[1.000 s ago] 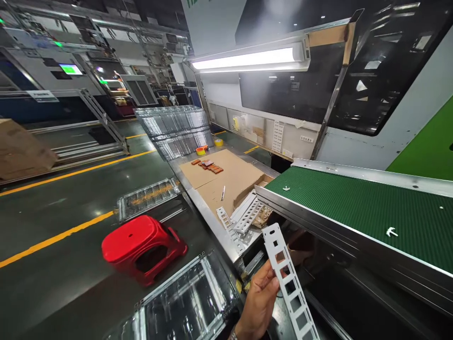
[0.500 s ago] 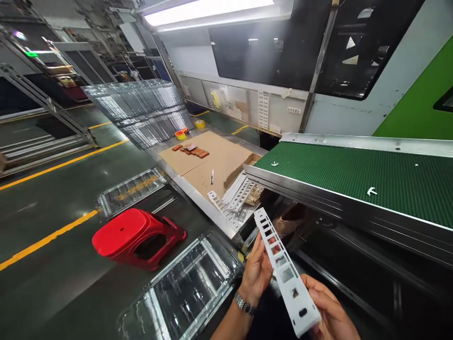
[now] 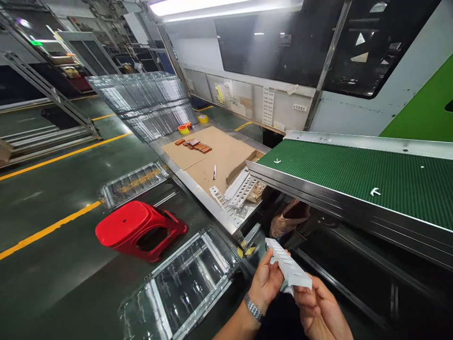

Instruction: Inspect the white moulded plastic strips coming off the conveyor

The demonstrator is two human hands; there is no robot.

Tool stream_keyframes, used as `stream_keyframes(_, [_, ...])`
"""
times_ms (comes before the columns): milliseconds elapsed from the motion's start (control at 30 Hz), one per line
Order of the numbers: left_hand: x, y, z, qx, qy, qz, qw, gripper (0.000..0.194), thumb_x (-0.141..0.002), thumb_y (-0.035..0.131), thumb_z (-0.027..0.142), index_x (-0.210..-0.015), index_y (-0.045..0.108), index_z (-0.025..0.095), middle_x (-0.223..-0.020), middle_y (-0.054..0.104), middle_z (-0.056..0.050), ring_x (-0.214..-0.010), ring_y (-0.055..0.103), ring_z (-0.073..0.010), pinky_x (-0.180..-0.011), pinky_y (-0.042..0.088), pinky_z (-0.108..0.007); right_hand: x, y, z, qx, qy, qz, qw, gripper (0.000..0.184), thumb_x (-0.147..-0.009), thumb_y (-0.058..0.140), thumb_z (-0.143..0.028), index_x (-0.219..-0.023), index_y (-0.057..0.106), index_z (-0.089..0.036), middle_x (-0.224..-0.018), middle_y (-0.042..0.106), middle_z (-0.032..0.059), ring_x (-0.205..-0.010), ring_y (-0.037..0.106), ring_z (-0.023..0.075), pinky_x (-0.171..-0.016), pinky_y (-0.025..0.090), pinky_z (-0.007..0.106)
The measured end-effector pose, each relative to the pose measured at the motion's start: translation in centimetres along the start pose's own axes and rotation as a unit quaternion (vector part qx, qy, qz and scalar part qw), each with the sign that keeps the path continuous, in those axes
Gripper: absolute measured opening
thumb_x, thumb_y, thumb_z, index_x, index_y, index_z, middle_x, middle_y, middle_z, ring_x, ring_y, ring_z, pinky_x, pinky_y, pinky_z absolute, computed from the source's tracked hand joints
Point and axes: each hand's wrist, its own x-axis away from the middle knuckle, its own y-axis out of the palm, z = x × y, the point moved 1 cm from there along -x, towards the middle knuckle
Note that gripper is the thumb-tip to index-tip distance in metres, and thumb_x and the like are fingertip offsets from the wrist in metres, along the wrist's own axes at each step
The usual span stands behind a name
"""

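Observation:
Between my two hands is a long white plastic strip (image 3: 289,264) with a row of slots, its far end pointing away from me and its near end edge-on. My left hand (image 3: 267,279) grips its left side, with a metal watch on the wrist. My right hand (image 3: 320,302) pinches the near right end. Similar white slotted strips (image 3: 244,191) lie in and beside an open cardboard box (image 3: 255,156) at the corner of the table, ahead of my hands.
A green conveyor belt (image 3: 329,167) with small white pieces runs along the right. On the table's cardboard sheet (image 3: 226,139) lie a cutter knife (image 3: 214,172) and brown labels (image 3: 198,145). A red stool (image 3: 123,224) and plastic-wrapped stacks (image 3: 191,278) stand left. A brown bag (image 3: 288,219) sits under the belt.
Both hands have tipped the white strip from showing its broad slotted face to lying flatter, nearly edge-on, and lowered its far end. My left hand has shifted slightly right; the view has moved a little.

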Motion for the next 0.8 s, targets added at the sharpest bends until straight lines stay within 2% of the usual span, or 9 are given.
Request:
stream_keyframes(167, [0.0, 0.1, -0.1, -0.012, 0.046, 0.025, 0.999, 0.020, -0.078, 0.068, 0.025, -0.083, 0.062, 0.006, -0.080, 0.064, -0.011, -0.077, 0.063, -0.0229, -0.077, 0.049, -0.032, 0.2, -0.4, -0.1, -0.005, 0.003, 0.011, 1.000, 0.021, -0.054, 0.083, -0.017, -0.062, 0.066, -0.007, -0.053, 0.062, 0.0014, -0.037, 0.048, 0.0000, -0.030, 0.035, 0.004])
stream_keyframes(267, [0.2, 0.3, 0.1, -0.022, 0.097, 0.044, 0.994, 0.021, -0.078, 0.069, 0.024, -0.092, 0.059, 0.012, -0.081, 0.062, -0.008, -0.075, 0.062, -0.0205, -0.071, 0.050, -0.030, 0.4, -0.7, -0.4, -0.008, -0.010, 0.016, 1.000, 0.018, -0.055, 0.082, -0.015, -0.059, 0.066, -0.007, -0.051, 0.061, 0.0004, -0.036, 0.046, -0.0003, -0.029, 0.034, 0.004])
stream_keyframes(433, [1.2, 1.2, 0.8, -0.049, 0.208, 0.069, 0.974, 0.044, -0.076, 0.072, 0.023, -0.112, 0.048, 0.026, -0.085, 0.057, -0.002, -0.070, 0.058, -0.0131, -0.064, 0.049, -0.023, 0.7, -2.5, -0.9, 0.003, 0.002, 0.037, 0.999, 0.022, -0.053, 0.082, -0.018, -0.054, 0.065, -0.005, -0.046, 0.057, -0.0012, -0.031, 0.039, -0.0035, -0.025, 0.028, 0.003])
stream_keyframes(600, [2.6, 2.2, 1.2, -0.111, 0.296, 0.075, 0.946, 0.064, -0.075, 0.073, 0.031, -0.127, 0.038, 0.036, -0.083, 0.052, 0.001, -0.072, 0.053, -0.0112, -0.063, 0.046, -0.020, 0.8, -4.1, -1.0, 0.035, -0.022, 0.069, 0.997, 0.032, -0.050, 0.085, -0.025, -0.072, 0.071, -0.007, -0.048, 0.060, -0.0028, -0.028, 0.037, -0.0036, -0.023, 0.023, 0.003])
stream_keyframes(700, [3.0, 2.6, 1.3, -0.152, 0.329, 0.064, 0.930, 0.066, -0.077, 0.070, 0.035, -0.131, 0.033, 0.039, -0.084, 0.051, 0.002, -0.074, 0.050, -0.0110, -0.067, 0.044, -0.019, 0.9, -4.4, -0.9, 0.056, -0.029, 0.073, 0.995, 0.033, -0.052, 0.084, -0.027, -0.075, 0.072, -0.008, -0.048, 0.061, -0.0013, -0.027, 0.039, -0.0016, -0.022, 0.023, 0.005])
stream_keyframes(800, [3.3, 2.8, 1.3, -0.165, 0.341, 0.051, 0.924, 0.068, -0.078, 0.069, 0.034, -0.133, 0.029, 0.042, -0.088, 0.051, 0.003, -0.078, 0.049, -0.0116, -0.071, 0.043, -0.020, 1.0, -4.8, -1.0, 0.073, -0.034, 0.070, 0.994, 0.027, -0.060, 0.080, -0.028, -0.076, 0.071, -0.008, -0.050, 0.063, 0.0005, -0.027, 0.043, 0.0003, -0.023, 0.026, 0.006])
